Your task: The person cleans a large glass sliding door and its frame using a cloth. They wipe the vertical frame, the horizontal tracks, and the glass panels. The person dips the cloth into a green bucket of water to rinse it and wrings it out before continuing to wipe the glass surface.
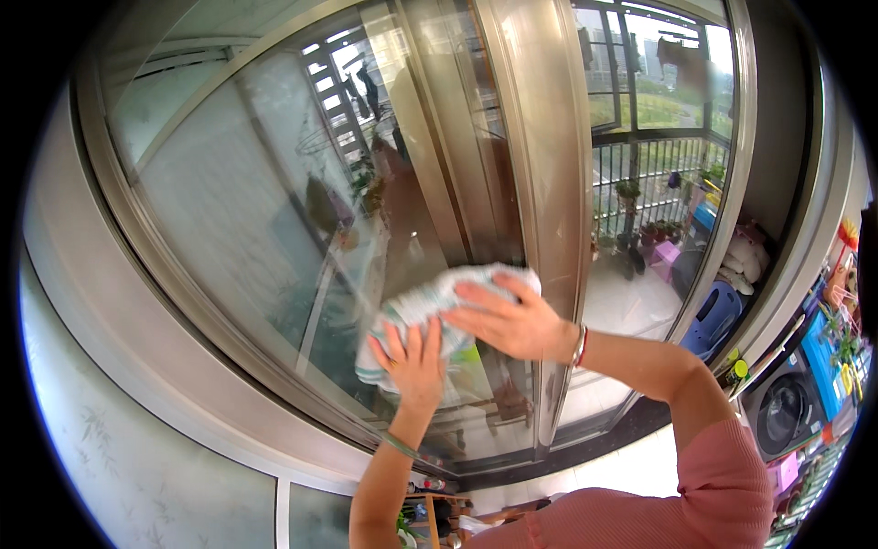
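A white cloth with green and grey stripes (422, 309) is pressed flat against the glass door pane (265, 229). My left hand (413, 361) lies on the cloth's lower part, fingers spread upward, with a ring on one finger and a green bangle at the wrist. Higher and to the right, my right hand (508, 316) rests on the cloth's upper end near the metal door frame (549, 201). Its fingers stretch out to the left, and bracelets circle that wrist. Both palms pin the cloth to the pane. The cloth's edges are slightly blurred.
Beyond the right-hand frame lies a balcony with a railing (631, 178), potted plants and a purple stool (665, 259). A blue plastic chair (713, 318) and a front-loading washing machine (784, 407) stand at right. Below, a wooden rack (433, 520) holds small items.
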The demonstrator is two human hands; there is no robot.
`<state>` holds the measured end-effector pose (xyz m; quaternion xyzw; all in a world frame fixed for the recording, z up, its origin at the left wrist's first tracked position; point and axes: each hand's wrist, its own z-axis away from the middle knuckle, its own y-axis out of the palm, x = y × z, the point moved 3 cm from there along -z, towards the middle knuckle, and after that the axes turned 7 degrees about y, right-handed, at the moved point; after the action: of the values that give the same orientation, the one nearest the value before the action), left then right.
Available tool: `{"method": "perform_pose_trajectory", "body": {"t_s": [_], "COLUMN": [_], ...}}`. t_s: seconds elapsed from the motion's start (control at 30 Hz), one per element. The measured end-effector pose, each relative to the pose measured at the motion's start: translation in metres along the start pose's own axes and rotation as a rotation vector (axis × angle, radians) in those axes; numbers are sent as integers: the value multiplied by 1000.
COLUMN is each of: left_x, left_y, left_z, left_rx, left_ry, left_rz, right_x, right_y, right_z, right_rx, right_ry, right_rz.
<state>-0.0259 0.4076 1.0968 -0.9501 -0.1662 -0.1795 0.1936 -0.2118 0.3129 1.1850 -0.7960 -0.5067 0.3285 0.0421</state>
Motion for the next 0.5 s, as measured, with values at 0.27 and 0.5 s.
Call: {"method": "perform_pose_trajectory", "body": {"t_s": [0.27,0.5], "left_x": [-21,26], "left_y": [4,-45], "left_z": [42,-122], "left_rx": [125,75], "left_ry": [86,-32], "left_rz": [171,117], "right_x": [10,-51], "right_y": [16,-37], "right_z": [48,-70], "right_rx": [45,-180], "right_ry": [-84,60], "right_rz": [-64,67]}}
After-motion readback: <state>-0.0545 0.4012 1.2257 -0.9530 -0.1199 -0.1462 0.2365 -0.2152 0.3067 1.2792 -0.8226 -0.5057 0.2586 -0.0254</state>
